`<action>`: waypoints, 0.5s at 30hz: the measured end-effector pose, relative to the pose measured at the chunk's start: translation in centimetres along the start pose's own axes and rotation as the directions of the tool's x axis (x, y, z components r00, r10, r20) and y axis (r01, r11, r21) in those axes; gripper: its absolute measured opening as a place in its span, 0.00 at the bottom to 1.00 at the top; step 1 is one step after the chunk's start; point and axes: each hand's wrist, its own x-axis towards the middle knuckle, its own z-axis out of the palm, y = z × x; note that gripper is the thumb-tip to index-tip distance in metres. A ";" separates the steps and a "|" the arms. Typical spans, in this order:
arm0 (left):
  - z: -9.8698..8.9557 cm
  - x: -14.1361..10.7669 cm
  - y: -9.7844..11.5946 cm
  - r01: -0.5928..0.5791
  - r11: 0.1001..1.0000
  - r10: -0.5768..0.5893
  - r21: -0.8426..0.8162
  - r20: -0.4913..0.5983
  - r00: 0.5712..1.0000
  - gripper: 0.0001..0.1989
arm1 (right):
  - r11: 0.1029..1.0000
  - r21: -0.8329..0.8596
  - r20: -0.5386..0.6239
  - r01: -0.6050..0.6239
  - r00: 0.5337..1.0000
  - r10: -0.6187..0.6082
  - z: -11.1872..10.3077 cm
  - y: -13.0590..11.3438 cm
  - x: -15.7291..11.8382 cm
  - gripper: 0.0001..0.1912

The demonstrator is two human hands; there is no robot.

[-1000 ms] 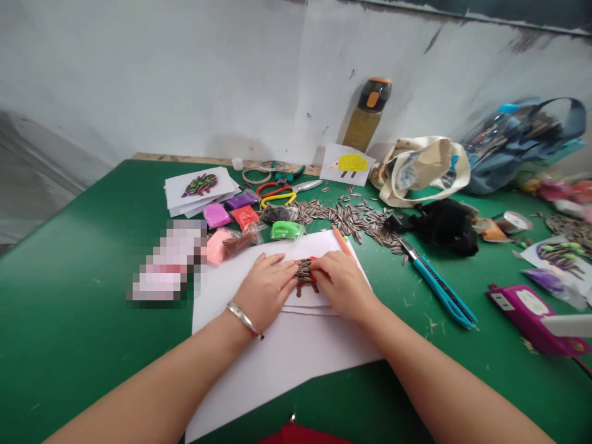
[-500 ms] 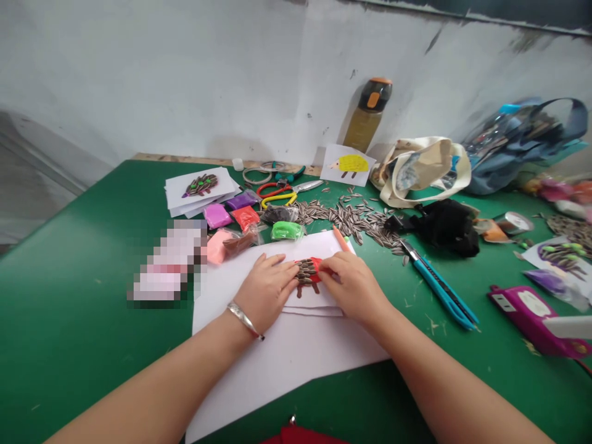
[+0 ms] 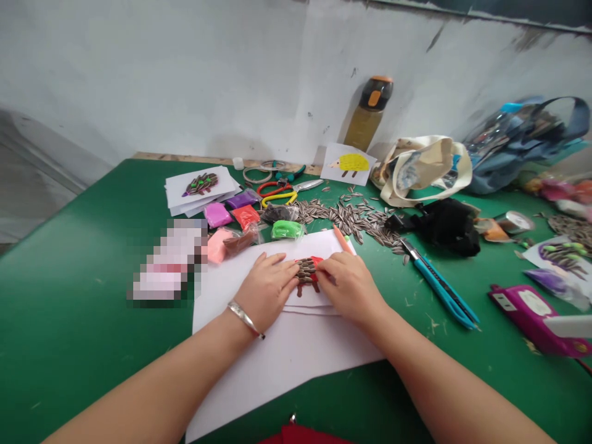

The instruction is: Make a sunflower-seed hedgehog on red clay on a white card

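Observation:
My left hand (image 3: 266, 290) lies with fingers spread on the left part of a small white card, fingertips touching the seeds. On the card is a red clay shape (image 3: 316, 261) with rows of striped seeds (image 3: 306, 270) and two brown legs (image 3: 316, 287). At its right edge, my right hand (image 3: 349, 285) has its thumb and index finger pinched together against the red clay; whatever lies between them is too small to make out. Beneath the card is a large white sheet (image 3: 259, 382).
Bagged clay (image 3: 287, 230), scissors (image 3: 280, 197) and a seed pile (image 3: 351, 219) lie behind the sheet. To the right are a blue cutter (image 3: 441, 287), a black cloth (image 3: 451, 228) and a magenta device (image 3: 536, 317). A bottle (image 3: 367, 117) leans on the wall.
My right hand has shifted slightly left over the red clay. My left hand has stayed in place.

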 end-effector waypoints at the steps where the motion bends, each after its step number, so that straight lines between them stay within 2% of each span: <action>1: 0.0 0.0 0.0 0.000 1.000 0.000 0.001 0.000 1.000 0.15 | 1.000 -0.003 0.001 0.000 1.000 0.000 0.0 0.0 0.0 0.11; 15: -0.1 0.2 0.2 -0.002 1.000 0.002 0.016 -0.007 1.000 0.15 | 0.998 0.015 0.057 -0.056 0.997 0.055 0.3 -0.1 0.1 0.12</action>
